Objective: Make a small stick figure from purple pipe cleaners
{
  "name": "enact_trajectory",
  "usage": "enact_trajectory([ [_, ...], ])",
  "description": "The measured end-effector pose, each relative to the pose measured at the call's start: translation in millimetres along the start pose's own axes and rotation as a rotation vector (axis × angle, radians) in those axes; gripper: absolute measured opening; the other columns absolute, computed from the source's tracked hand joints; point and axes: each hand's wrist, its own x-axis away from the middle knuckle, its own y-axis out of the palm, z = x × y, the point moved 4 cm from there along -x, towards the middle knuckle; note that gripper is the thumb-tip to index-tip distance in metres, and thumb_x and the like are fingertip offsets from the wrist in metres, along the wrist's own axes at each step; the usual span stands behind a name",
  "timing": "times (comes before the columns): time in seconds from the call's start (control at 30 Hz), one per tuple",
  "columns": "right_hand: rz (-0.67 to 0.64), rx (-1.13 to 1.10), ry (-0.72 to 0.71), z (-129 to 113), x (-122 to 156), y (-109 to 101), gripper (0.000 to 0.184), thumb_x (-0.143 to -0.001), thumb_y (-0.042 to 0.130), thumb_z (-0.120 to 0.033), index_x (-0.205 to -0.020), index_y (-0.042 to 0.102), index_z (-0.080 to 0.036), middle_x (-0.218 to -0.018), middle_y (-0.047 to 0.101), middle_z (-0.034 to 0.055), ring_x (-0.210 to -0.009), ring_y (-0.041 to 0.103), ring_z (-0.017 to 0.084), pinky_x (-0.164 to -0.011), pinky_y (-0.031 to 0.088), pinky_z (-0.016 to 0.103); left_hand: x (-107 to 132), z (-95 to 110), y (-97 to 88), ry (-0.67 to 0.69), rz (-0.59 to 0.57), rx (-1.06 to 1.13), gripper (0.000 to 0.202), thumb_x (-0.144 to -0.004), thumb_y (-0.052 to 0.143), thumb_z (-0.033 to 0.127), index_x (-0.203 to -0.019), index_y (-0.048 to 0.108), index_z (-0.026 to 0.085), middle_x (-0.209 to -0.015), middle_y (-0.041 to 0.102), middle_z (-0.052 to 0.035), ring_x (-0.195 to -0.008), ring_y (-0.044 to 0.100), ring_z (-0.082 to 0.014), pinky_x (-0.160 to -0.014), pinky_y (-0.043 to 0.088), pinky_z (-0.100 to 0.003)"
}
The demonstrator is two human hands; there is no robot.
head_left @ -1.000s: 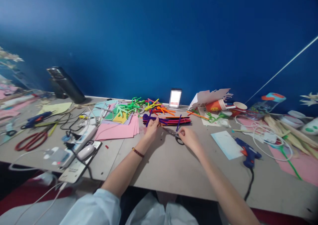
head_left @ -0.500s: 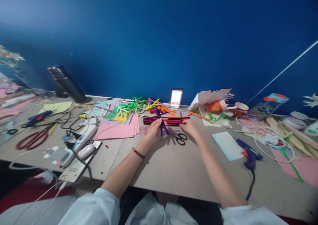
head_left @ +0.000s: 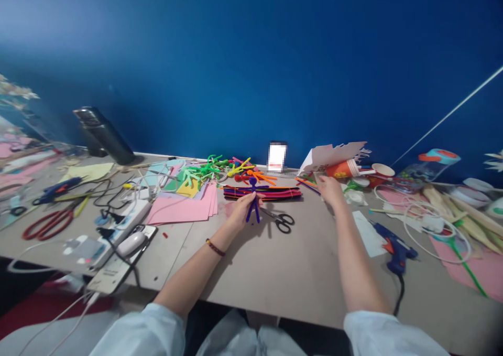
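A purple pipe-cleaner figure [head_left: 253,201] with a round head, arms and two legs stands upright, pinched in my left hand [head_left: 241,211]. Just behind it lies a bundle of dark, red and purple pipe cleaners [head_left: 281,194]. Black-handled scissors [head_left: 283,223] rest right of the figure, blades pointing toward my left hand. My right hand [head_left: 330,191] is at the back right, fingers a little apart beside loose orange and purple pipe cleaners [head_left: 307,184]. Its fingertips are small and partly hidden, and I see nothing clearly held in them.
Green pipe-cleaner shapes [head_left: 210,170] and pink paper [head_left: 183,209] lie left of the bundle. A phone [head_left: 277,157] leans on the blue wall. Orange paper cups [head_left: 341,168] are behind my right hand; a blue glue gun [head_left: 396,248] lies right. A power strip [head_left: 126,230] and cables fill the left.
My right hand has moved right and away from the bundle, where it held a short purple pipe cleaner. A purple piece now shows beside the orange ones. The figure in my left hand has turned slightly.
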Motion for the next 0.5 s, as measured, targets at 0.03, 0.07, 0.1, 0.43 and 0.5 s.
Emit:
enact_trajectory([
  [0.03,0.049,-0.019,0.007,2,0,-3,0.034,-0.074,0.054,-0.017,-0.106,0.062,-0.009,-0.101,0.065,0.0164,-0.091,0.058,0.024,-0.08,0.041,0.031,1,0,0.3,-0.008,-0.002,-0.004,0.029,-0.075,0.061,0.04,-0.08,0.07,0.013,-0.067,0.063,-0.0047,-0.059,0.056,-0.012,-0.058,0.043,-0.023],
  [0.07,0.09,-0.034,0.018,3,0,-7,0.033,-0.075,0.051,-0.015,-0.106,0.062,-0.009,-0.1,0.065,0.016,-0.092,0.058,0.024,-0.082,0.041,0.032,2,0,0.9,-0.018,-0.007,-0.013,0.029,-0.075,0.061,0.04,-0.079,0.069,0.013,-0.066,0.063,-0.0045,-0.059,0.056,-0.0118,-0.058,0.042,-0.023],
  [0.1,0.121,-0.053,0.029,1,0,-11,0.032,-0.076,0.049,-0.015,-0.104,0.063,-0.009,-0.097,0.066,0.0154,-0.091,0.059,0.024,-0.083,0.041,0.032,2,-1,1.7,-0.025,-0.015,-0.026,0.029,-0.074,0.062,0.04,-0.079,0.069,0.012,-0.065,0.063,-0.0043,-0.059,0.056,-0.0115,-0.057,0.042,-0.022],
  [0.43,-0.438,-0.719,-0.015,-107,34,-8,0.04,-0.079,0.051,-0.051,-0.093,0.066,-0.017,-0.083,0.068,0.0069,-0.054,0.052,0.011,-0.048,0.038,0.023,8,-8,7.0,-0.041,-0.026,-0.096,0.027,-0.075,0.063,0.041,-0.072,0.07,0.014,-0.063,0.064,-0.0041,-0.056,0.057,-0.0117,-0.056,0.041,-0.022],
  [0.5,-0.602,-0.823,-0.049,-130,47,-1,0.047,-0.078,0.049,-0.057,-0.092,0.068,-0.017,-0.079,0.067,0.007,-0.055,0.052,0.011,-0.043,0.034,0.021,9,-8,9.1,-0.051,-0.049,-0.116,0.027,-0.075,0.062,0.04,-0.071,0.07,0.014,-0.063,0.064,-0.0043,-0.056,0.056,-0.0121,-0.056,0.041,-0.023],
])
